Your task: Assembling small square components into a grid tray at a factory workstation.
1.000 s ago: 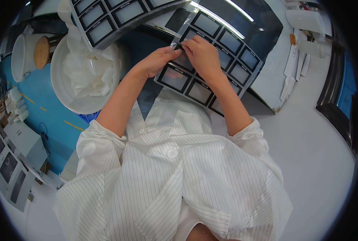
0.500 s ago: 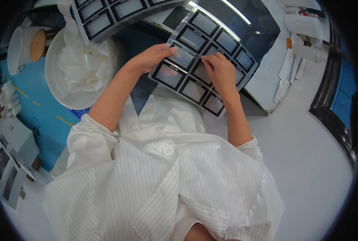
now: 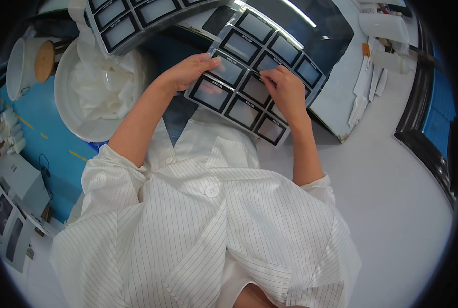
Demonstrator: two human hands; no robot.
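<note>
A clear sheet of black-framed rectangular panels (image 3: 242,111) is held at a tilt above my lap, its far side over a dark glossy surface (image 3: 311,31). My left hand (image 3: 188,73) is closed on the sheet's left edge, thumb on top and fingers showing through from beneath. Over the middle of the sheet, my right hand (image 3: 286,93) has its thumb and forefinger pinched together at a panel's border. Whatever lies between those fingertips is too small to make out. The right hand covers part of the panels on that side.
Another stack of framed panel sheets (image 3: 120,32) lies at the upper left. Below it stands a white bucket (image 3: 64,110) of crumpled translucent film (image 3: 98,90). White strips (image 3: 363,92) lie on the table at right. A round wooden stool seat (image 3: 45,60) is at far left.
The whole view has shifted slightly. My right fingertips have moved a little to the right across the sheet, still pinched. The left hand keeps the same hold.
</note>
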